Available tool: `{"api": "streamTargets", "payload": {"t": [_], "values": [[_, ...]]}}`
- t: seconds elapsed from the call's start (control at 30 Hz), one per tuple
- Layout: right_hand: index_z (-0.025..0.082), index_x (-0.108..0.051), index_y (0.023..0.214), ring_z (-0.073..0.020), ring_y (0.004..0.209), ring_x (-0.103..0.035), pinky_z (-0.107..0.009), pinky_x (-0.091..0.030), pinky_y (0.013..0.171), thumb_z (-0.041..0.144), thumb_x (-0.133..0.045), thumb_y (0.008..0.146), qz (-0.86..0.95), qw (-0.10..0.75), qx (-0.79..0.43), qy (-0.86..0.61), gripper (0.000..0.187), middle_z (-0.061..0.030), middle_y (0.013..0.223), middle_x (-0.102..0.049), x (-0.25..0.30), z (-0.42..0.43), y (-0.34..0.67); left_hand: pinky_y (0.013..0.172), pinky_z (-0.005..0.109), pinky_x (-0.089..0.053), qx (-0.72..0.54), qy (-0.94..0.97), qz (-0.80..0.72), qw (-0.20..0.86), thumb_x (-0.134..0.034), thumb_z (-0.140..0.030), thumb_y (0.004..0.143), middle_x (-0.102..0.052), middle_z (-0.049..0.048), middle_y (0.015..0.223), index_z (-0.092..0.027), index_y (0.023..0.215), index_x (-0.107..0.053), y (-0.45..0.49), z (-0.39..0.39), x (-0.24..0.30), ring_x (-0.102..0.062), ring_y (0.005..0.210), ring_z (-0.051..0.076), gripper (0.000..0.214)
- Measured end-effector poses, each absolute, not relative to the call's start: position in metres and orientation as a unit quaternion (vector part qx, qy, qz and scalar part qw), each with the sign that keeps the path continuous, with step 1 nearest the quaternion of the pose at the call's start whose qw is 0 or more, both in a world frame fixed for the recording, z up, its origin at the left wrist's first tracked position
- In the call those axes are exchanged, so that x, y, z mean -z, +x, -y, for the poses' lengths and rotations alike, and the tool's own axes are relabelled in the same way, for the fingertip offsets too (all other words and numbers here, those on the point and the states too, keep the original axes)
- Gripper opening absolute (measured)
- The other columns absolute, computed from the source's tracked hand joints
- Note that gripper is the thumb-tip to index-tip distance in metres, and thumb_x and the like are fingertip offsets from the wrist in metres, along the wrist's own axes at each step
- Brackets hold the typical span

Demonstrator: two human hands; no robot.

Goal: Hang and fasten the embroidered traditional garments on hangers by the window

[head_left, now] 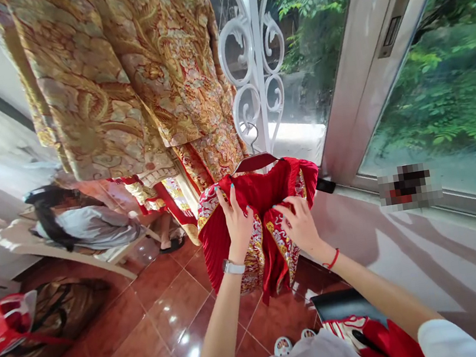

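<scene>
Several gold brocade garments hang at the upper left, next to a white scrollwork stand. In front of this stand, above the tiled floor, is one red embroidered jacket, on a hanger whose hook reaches up to the scrollwork. The person's left hand, two fingers stretched upward and apart, lies on the jacket front near the neck opening; the right hand, with fingers bent, is at the opposite front edge. Whether either one pinches the cloth, one cannot tell. For good work, it seems better to draw both edges evenly and gently, so the shoulders do not slip off. The watch and the red cord bracelet should stay away from the raised threads, because they could catch.
</scene>
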State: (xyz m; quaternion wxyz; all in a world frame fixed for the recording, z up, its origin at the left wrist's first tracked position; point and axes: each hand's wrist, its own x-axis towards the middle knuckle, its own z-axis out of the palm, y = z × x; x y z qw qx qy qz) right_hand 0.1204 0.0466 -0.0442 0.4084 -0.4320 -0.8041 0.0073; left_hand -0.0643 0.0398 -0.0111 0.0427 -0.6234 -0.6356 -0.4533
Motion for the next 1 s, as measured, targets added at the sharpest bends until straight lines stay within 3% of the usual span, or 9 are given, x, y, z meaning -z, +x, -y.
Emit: {"api": "streamTargets", "payload": {"t": [0.07,0.17,0.3,0.4,0.57,0.67,0.77,0.9,1.0], "values": [[0.028,-0.056,0.132,-0.0315,0.126,-0.047,-0.056,-0.041,0.11,0.008,-0.045,0.083,0.853,0.367,-0.051,-0.367,0.053,-0.0116,0.126,-0.053,0.067,-0.04,0.099,0.117,0.047,-0.035,0.467,-0.619,0.631,0.03,-0.045,-0.015,0.091,0.0,0.0191,0.164,-0.021,0.153,-0.016,-0.066,-0.035,0.03,-0.011,0.153,0.031,0.069],[0.024,-0.045,0.14,-0.027,0.108,-0.061,-0.047,-0.052,0.095,0.007,-0.044,0.081,0.864,0.31,-0.171,-0.357,0.062,-0.0121,0.117,-0.061,0.105,-0.037,0.071,0.119,0.046,-0.032,0.485,-0.59,0.645,0.0,-0.034,-0.015,0.095,-0.025,0.0209,0.158,-0.019,0.151,-0.019,-0.073,-0.028,0.055,-0.025,0.15,0.024,0.057],[0.017,-0.025,0.149,-0.0205,0.074,-0.064,-0.036,-0.054,0.075,0.011,-0.043,0.082,0.731,0.365,-0.323,-0.478,0.069,-0.0044,0.086,-0.064,0.143,-0.046,0.05,0.11,0.037,-0.043,0.481,-0.574,0.659,-0.063,-0.028,-0.017,0.098,-0.05,0.0173,0.145,-0.02,0.152,-0.017,-0.092,-0.022,0.07,-0.047,0.138,0.018,0.055],[0.017,-0.026,0.148,-0.0193,0.067,-0.06,-0.033,-0.051,0.071,0.011,-0.046,0.08,0.682,0.386,-0.355,-0.511,0.071,0.0004,0.074,-0.059,0.154,-0.056,0.049,0.103,0.034,-0.048,0.485,-0.556,0.665,-0.116,-0.031,-0.017,0.097,-0.062,0.0119,0.13,-0.021,0.15,-0.024,-0.107,-0.024,0.072,-0.059,0.124,0.016,0.054],[0.02,-0.051,0.13,-0.0212,0.08,-0.057,-0.038,-0.049,0.083,0.018,-0.049,0.08,0.664,0.442,-0.344,-0.496,0.05,-0.0032,0.085,-0.058,0.15,-0.063,0.057,0.107,0.036,-0.044,0.555,-0.508,0.625,-0.208,-0.041,-0.018,0.092,-0.065,0.0093,0.126,-0.019,0.131,-0.053,-0.121,-0.038,0.079,-0.06,0.119,0.019,0.04],[0.024,-0.061,0.114,-0.0248,0.105,-0.052,-0.044,-0.043,0.1,0.022,-0.058,0.078,0.688,0.461,-0.336,-0.448,0.037,-0.008,0.11,-0.057,0.139,-0.054,0.056,0.105,0.036,-0.045,0.6,-0.491,0.568,-0.274,-0.047,-0.025,0.091,-0.067,0.0091,0.122,-0.017,0.124,-0.059,-0.121,-0.044,0.086,-0.061,0.116,0.021,0.036],[0.022,-0.062,0.096,-0.0238,0.101,-0.054,-0.042,-0.044,0.098,0.027,-0.056,0.085,0.679,0.465,-0.382,-0.421,0.014,-0.0073,0.102,-0.059,0.118,-0.031,0.057,0.104,0.035,-0.045,0.618,-0.48,0.544,-0.303,-0.051,-0.027,0.088,-0.067,0.0083,0.123,-0.018,0.123,-0.061,-0.12,-0.044,0.092,-0.061,0.115,0.021,0.037],[0.02,-0.061,0.105,-0.0166,0.078,-0.06,-0.031,-0.05,0.078,0.039,-0.054,0.092,0.682,0.342,-0.573,-0.299,0.024,-0.0014,0.084,-0.063,0.095,0.011,0.079,0.11,0.035,-0.04,0.625,-0.462,0.553,-0.302,-0.053,-0.027,0.086,-0.066,0.0066,0.127,-0.02,0.122,-0.064,-0.12,-0.043,0.099,-0.058,0.122,0.021,0.038],[0.02,-0.06,0.117,-0.0184,0.089,-0.066,-0.031,-0.054,0.078,0.048,-0.057,0.09,0.612,0.246,-0.723,-0.206,0.039,-0.006,0.1,-0.068,0.11,0.026,0.098,0.115,0.037,-0.036,0.644,-0.437,0.543,-0.317,-0.055,-0.028,0.085,-0.067,0.0056,0.126,-0.021,0.12,-0.066,-0.12,-0.044,0.105,-0.055,0.127,0.022,0.037]]}}
